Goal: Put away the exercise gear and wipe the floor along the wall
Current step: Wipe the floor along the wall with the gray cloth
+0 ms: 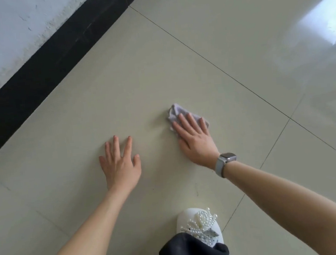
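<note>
My right hand presses flat, fingers together, on the grey cloth on the floor tile, well clear of the black baseboard. My left hand rests spread and empty, nearer the baseboard

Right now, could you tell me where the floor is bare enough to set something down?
Bare tile runs between the black baseboard and the left hand, and right of the cloth toward the window glare. It is crowded only near the right hand, flat on the cloth, and the white shoe.
</note>
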Available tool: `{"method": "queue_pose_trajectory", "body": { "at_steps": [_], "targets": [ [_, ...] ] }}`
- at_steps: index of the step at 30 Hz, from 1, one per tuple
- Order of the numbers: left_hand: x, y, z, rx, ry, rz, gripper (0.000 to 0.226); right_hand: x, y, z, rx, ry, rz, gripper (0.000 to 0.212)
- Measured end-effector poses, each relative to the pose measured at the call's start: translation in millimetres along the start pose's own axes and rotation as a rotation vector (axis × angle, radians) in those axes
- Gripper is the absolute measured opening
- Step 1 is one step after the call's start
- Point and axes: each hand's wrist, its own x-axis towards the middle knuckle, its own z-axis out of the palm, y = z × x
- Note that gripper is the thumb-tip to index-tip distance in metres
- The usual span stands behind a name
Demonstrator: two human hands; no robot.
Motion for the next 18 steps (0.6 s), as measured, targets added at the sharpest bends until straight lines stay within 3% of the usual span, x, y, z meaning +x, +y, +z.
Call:
{"method": "queue_pose_trajectory", "body": {
  "at_steps": [4,6,9,13,15,16,18],
  "targets": [
    [1.0,4.0,-0.1,0.012,0.065,-0.018,0.053,-66.5,-27.1,19.7,-0.016,-0.391,-0.630,0.051],
    [2.0,11.5,1.0,0.031,0.064,-0.019,0.053,-74.1,-11.9,11.2,0.012,-0.434,-0.702,0.051],
    [5.3,32.8,2.3,0.085,0.015,0.068,0.056,-62.2,41.4,-15.2,0.042,-0.313,-0.425,0.050],
    [9.3,78.9,7.9,0.153,-0.099,0.203,0.063,-49.2,125.6,-62.3,0.077,-0.034,0.235,0.044],
    [11.2,101.0,13.8,0.188,-0.144,0.257,0.065,-53.6,132.2,-63.8,0.176,0.064,0.459,0.046],
    [11.8,110.1,17.0,0.201,-0.157,0.278,0.066,-60.2,126.5,-54.8,0.166,0.092,0.483,0.047],
    [12.7,124.8,23.4,0.226,-0.175,0.309,0.069,-85.4,106.0,-24.9,0.080,0.111,0.278,0.049]
  ]
}}
